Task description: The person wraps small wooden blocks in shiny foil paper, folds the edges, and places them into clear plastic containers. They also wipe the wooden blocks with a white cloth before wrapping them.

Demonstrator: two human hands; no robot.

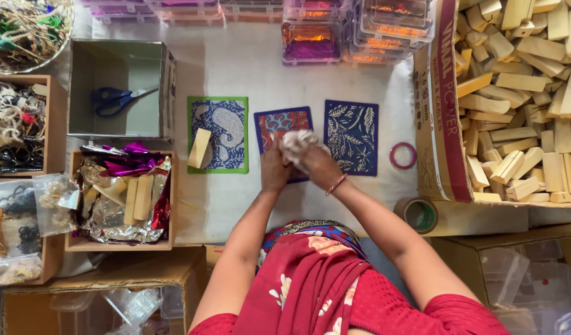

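My left hand (274,166) and my right hand (316,164) meet over the middle patterned sheet (282,124), a blue and red printed rectangle. Both hands close on a small block wrapped in white patterned paper (296,144). To the left lies a green-edged blue sheet (226,133) with a bare wooden block (200,149) standing on its left edge. To the right lies a dark blue leaf-print sheet (351,136). A red bangle sits on my right wrist.
A large carton of wooden blocks (521,105) fills the right. A pink tape ring (403,155) and a brown tape roll (420,214) lie near it. A grey box holds blue scissors (115,98). A tray of foil and blocks (121,198) sits left; clear bead boxes (335,31) at the back.
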